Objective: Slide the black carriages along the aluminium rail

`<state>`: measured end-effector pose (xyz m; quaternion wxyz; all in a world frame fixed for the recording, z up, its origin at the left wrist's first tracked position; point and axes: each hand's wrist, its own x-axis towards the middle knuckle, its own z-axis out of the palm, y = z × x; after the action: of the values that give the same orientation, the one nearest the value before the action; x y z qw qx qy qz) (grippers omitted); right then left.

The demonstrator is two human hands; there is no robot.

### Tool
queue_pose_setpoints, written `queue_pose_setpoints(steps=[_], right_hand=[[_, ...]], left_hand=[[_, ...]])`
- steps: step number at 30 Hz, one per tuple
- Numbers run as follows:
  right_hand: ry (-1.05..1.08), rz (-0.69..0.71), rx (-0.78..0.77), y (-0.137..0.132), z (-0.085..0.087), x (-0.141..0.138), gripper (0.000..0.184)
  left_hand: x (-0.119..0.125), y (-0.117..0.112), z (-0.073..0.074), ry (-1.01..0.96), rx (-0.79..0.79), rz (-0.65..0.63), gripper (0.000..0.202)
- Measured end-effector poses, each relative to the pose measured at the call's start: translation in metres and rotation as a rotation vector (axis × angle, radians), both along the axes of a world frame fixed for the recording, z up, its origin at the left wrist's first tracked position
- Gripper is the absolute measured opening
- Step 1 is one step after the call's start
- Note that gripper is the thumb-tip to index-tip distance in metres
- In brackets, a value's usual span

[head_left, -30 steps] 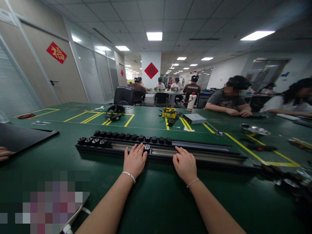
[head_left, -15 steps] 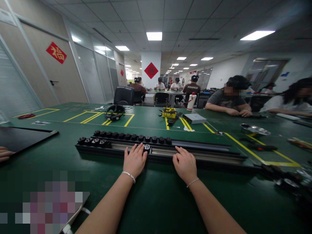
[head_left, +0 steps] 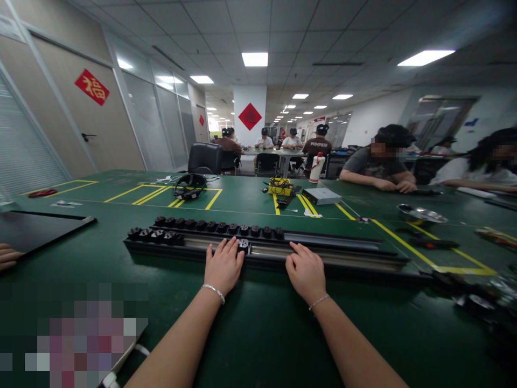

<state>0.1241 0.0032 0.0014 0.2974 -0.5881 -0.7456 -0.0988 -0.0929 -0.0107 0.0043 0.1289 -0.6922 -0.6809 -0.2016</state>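
A long black track rail (head_left: 351,265) lies across the table in front of me, with several round-faced black socket modules (head_left: 157,235) at its left end. My left hand (head_left: 224,264) rests on the rail, fingers stretched out, beside a single socket module (head_left: 243,245) seated in the channel. Further right, my right hand (head_left: 307,268) lies over the near edge of the same rail with its index finger extended and the other fingers partly hidden; nothing shows in its grasp. Behind is a second black rail (head_left: 331,239) carrying a row of several similar modules (head_left: 211,226).
On the green table (head_left: 258,334), a dark headset (head_left: 189,187), a yellow box with cables (head_left: 280,186), a grey box (head_left: 322,195) and a metal bowl (head_left: 422,213) stand beyond the rails. Dark parts (head_left: 476,304) lie at right. Another person's hand (head_left: 8,256) is at left.
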Motion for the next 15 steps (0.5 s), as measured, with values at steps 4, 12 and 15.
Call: queue_pose_setpoints(steps=[4,12,15], right_hand=[[0.000,-0.009,0.003,-0.0006,0.0002,-0.0005,0.030],[0.002,-0.011,-0.010,-0.0006,0.0006,-0.0002,0.030],[0.001,-0.011,-0.010,0.0003,-0.0003,0.0004,0.031]], left_hand=[[0.0005,-0.0002,0.0009,0.007,-0.006,0.001,0.048],[-0.0001,0.0004,0.0012,-0.004,-0.020,-0.001,0.049],[-0.0007,0.0003,0.0010,0.001,-0.026,-0.003,0.050]])
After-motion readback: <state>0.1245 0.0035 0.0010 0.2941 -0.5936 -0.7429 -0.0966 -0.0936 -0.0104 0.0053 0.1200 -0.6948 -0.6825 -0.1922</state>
